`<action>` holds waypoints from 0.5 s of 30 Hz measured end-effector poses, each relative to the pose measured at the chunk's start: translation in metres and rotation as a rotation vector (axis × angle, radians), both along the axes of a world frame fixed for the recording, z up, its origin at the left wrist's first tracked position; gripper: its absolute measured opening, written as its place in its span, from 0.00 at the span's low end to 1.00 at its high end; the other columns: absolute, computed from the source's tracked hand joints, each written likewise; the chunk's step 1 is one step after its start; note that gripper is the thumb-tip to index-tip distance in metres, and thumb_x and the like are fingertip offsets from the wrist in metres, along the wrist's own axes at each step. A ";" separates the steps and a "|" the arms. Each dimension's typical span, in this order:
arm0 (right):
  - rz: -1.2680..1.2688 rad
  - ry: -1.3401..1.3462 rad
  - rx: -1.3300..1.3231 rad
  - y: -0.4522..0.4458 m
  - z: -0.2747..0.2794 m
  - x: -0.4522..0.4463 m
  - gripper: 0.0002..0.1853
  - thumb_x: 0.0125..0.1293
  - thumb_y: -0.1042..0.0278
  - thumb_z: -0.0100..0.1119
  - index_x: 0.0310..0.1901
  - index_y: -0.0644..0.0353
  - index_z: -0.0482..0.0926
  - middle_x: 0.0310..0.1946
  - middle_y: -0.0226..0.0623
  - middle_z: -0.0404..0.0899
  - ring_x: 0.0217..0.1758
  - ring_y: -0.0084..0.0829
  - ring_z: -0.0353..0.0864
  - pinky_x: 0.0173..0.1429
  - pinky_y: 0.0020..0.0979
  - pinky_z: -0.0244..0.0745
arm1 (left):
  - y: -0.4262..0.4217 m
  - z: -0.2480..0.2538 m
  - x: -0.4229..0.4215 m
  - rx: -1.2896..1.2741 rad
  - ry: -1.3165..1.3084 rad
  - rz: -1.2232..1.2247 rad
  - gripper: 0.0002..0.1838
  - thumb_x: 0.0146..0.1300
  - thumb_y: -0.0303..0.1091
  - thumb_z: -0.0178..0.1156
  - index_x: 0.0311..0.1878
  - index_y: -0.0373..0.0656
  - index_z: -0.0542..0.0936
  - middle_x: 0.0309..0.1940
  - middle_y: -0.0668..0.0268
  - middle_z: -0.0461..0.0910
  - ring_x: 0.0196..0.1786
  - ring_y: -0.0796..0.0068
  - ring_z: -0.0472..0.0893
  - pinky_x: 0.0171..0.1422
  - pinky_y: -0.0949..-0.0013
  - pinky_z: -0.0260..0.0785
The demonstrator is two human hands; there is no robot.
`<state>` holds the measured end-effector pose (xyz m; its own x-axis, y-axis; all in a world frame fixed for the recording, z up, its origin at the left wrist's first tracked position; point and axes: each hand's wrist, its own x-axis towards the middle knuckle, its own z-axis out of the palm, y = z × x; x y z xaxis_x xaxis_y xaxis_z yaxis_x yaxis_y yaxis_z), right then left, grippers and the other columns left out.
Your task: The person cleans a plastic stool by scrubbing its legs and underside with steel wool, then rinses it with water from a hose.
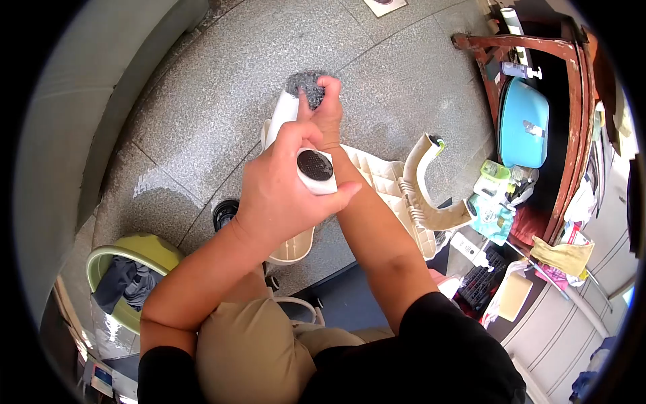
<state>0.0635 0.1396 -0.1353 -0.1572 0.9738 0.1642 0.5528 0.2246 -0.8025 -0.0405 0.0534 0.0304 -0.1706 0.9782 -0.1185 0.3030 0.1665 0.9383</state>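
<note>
1. White plastic bar (284, 114): it slants inside the left hand (272, 192), whose fingers (296, 135) grasp it; its end with a black textured pad (315, 165) faces up between thumb and fingers.
2. Grey mesh scrubber (309, 86): grasped by the fingers of the right hand (326, 120), it presses against the bar's far end, beyond the left fingers. The right forearm passes just beside the padded end.
3. Cream ribbed plastic panel (370, 168): on the floor (222, 74), to the right of both hands' fingers and partly behind the right forearm.
4. Curved cream piece (422, 172): farther right of the fingers, beside the panel.
5. Green tub (156, 246): left of the left fingers and nearer the body, with dark cloth (131, 283) inside.
6. Blue basin (523, 124): well to the right of the right fingers, by a reddish-brown wooden frame (572, 128).
</note>
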 end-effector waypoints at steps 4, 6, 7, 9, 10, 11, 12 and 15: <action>-0.160 0.072 -0.115 0.003 0.001 -0.008 0.21 0.61 0.72 0.67 0.50 0.55 0.66 0.40 0.51 0.79 0.42 0.56 0.81 0.44 0.45 0.75 | 0.002 -0.010 -0.012 -0.177 -0.427 -0.112 0.43 0.40 0.41 0.81 0.58 0.44 0.67 0.41 0.62 0.81 0.45 0.73 0.83 0.48 0.68 0.76; -0.136 0.047 0.011 0.002 0.011 -0.007 0.20 0.61 0.73 0.66 0.50 0.56 0.65 0.42 0.53 0.79 0.45 0.56 0.82 0.47 0.45 0.75 | -0.007 -0.020 -0.013 -0.208 -0.510 -0.153 0.39 0.40 0.40 0.80 0.55 0.44 0.69 0.40 0.63 0.81 0.44 0.76 0.82 0.48 0.69 0.76; -0.083 0.111 -0.051 -0.001 0.010 0.001 0.20 0.61 0.75 0.65 0.50 0.57 0.66 0.44 0.52 0.79 0.46 0.55 0.82 0.49 0.44 0.75 | -0.012 -0.020 -0.013 -0.130 -0.358 -0.170 0.35 0.41 0.41 0.79 0.53 0.45 0.71 0.38 0.62 0.83 0.41 0.69 0.85 0.46 0.66 0.77; 0.088 0.134 -0.009 -0.004 0.004 0.016 0.20 0.62 0.77 0.64 0.50 0.57 0.66 0.44 0.49 0.78 0.47 0.46 0.81 0.51 0.39 0.74 | -0.015 -0.019 -0.013 -0.017 -0.203 -0.152 0.30 0.42 0.42 0.78 0.47 0.46 0.74 0.32 0.62 0.84 0.36 0.61 0.87 0.42 0.63 0.79; 0.247 0.138 0.040 -0.006 0.001 0.024 0.19 0.62 0.78 0.63 0.51 0.57 0.66 0.45 0.45 0.77 0.48 0.37 0.80 0.52 0.35 0.74 | -0.016 -0.019 -0.013 -0.027 -0.195 -0.143 0.30 0.42 0.42 0.78 0.47 0.46 0.74 0.32 0.62 0.84 0.36 0.61 0.87 0.42 0.63 0.79; 0.231 0.064 -0.059 -0.005 0.011 0.026 0.20 0.62 0.77 0.64 0.51 0.57 0.65 0.48 0.45 0.77 0.49 0.38 0.80 0.53 0.35 0.74 | -0.016 -0.020 -0.012 -0.047 -0.190 -0.144 0.30 0.42 0.40 0.78 0.47 0.44 0.74 0.33 0.63 0.83 0.37 0.68 0.86 0.43 0.66 0.78; 0.236 0.065 -0.077 -0.004 0.018 0.023 0.20 0.62 0.77 0.64 0.51 0.57 0.65 0.48 0.45 0.77 0.49 0.38 0.80 0.53 0.35 0.74 | -0.017 -0.020 -0.009 -0.072 -0.191 -0.147 0.31 0.41 0.38 0.78 0.48 0.43 0.73 0.35 0.64 0.83 0.38 0.75 0.84 0.44 0.69 0.77; -0.061 -0.012 -0.069 0.029 0.018 0.007 0.18 0.65 0.77 0.62 0.52 0.56 0.65 0.47 0.41 0.79 0.47 0.35 0.81 0.51 0.33 0.75 | -0.017 -0.020 -0.008 -0.033 -0.192 -0.131 0.31 0.41 0.39 0.78 0.48 0.43 0.73 0.34 0.63 0.83 0.37 0.72 0.86 0.43 0.68 0.78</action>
<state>0.0704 0.1688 -0.1176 -0.0991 0.9905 0.0953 0.5735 0.1351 -0.8080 -0.0481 0.0360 0.0102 -0.0131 0.9855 -0.1691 0.1406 0.1692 0.9755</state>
